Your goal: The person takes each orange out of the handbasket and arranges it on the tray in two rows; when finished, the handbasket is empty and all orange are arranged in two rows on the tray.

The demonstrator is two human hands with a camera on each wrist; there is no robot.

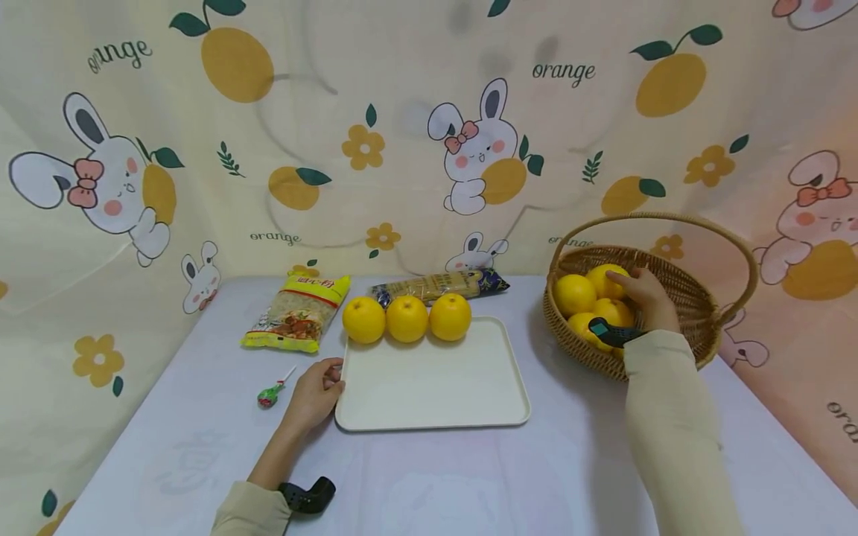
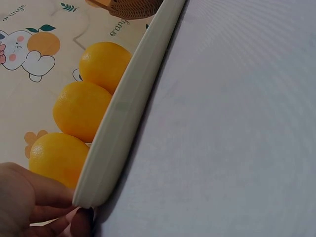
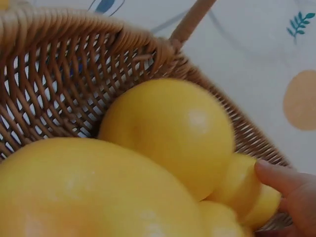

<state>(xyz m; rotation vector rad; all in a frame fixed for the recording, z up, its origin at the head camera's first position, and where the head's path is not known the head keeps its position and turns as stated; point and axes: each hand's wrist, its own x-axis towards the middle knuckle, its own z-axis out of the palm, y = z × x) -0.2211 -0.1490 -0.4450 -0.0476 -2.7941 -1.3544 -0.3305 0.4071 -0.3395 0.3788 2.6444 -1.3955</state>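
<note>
On the right of the frame, I have the right hand curled on an orange, thumb against its side, the other fingers partly hidden. That orange sits in the wicker basket. I judge it firm, moderately heavy and slick-skinned, best held round its middle. Left of centre, the left hand pinches the left rim of the tray; three oranges line its upper edge.

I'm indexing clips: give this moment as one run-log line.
left hand: touching left edge of tray | right hand: holding orange in basket | three oranges: along tray's far edge
</note>
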